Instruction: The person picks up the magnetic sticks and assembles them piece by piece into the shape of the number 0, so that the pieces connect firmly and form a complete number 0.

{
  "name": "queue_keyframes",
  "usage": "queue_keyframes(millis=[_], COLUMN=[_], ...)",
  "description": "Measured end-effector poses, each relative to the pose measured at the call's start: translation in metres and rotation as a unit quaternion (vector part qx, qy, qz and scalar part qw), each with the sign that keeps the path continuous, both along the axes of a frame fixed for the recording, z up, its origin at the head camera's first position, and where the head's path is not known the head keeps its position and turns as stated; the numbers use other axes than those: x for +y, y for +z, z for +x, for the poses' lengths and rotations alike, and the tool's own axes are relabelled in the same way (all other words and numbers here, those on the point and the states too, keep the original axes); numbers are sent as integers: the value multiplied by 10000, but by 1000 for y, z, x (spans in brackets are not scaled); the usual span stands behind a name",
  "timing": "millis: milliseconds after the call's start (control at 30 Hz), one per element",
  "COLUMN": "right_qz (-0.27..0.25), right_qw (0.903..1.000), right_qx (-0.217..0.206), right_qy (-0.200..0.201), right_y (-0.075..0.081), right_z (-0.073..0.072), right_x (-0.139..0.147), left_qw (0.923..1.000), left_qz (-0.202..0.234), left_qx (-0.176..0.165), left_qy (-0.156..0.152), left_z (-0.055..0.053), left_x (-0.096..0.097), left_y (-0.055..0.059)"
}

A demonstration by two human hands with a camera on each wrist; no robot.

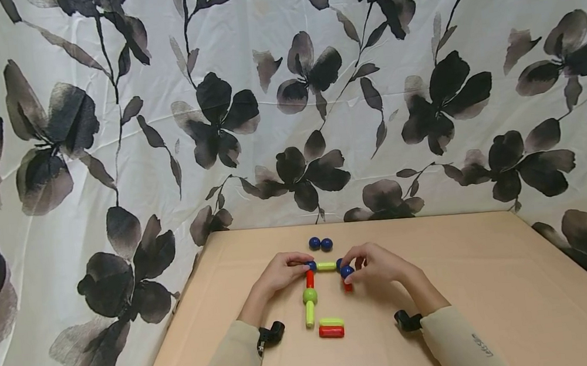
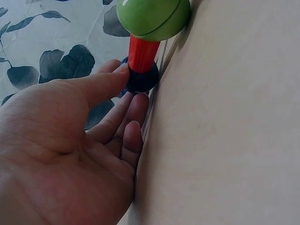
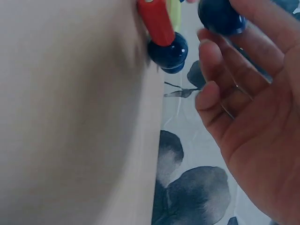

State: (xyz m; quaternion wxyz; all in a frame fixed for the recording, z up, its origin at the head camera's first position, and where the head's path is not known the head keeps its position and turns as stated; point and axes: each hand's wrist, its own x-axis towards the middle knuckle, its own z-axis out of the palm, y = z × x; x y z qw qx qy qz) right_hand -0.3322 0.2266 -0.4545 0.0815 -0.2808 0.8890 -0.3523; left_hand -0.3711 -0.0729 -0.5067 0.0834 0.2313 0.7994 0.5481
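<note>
My left hand (image 1: 281,274) pinches a dark blue ball (image 2: 143,79) at a corner of a toy assembly. From that ball a red rod (image 1: 310,279) runs to a green ball (image 1: 310,296), and a yellow-green rod (image 1: 310,314) continues nearer. Another yellow-green rod (image 1: 326,266) spans toward a second blue ball (image 3: 168,50), which has a red rod (image 3: 158,23) on it. My right hand (image 1: 381,264) holds a separate blue ball (image 3: 219,17) between thumb and fingers, close beside that corner. In the head view, its fingers partly cover the corner ball.
Two loose blue balls (image 1: 320,243) lie beyond the assembly. Nearer me, a loose yellow-green rod (image 1: 331,322) lies alongside a red rod (image 1: 331,332). The tan tabletop (image 1: 494,281) ends at a floral curtain (image 1: 361,111) behind. A small black camera sits at each wrist.
</note>
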Motion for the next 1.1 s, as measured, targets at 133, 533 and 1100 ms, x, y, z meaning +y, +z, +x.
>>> queue_keyframes(millis=[133,533,1100], right_qz=[207,843,789], right_qw=[9972,9900,9914], right_qx=[-294,-834,-625], right_qy=[662,761,840], right_y=[2,-1,0], right_z=[3,12,12], right_x=[-2,-16,-19], left_qw=[10000,9999,9998], left_qz=[-8,67,151], left_qx=[-15,-100,-76], left_qy=[23,47,45], left_z=[0,2,6], left_x=[1,2,2], left_y=[0,2,4])
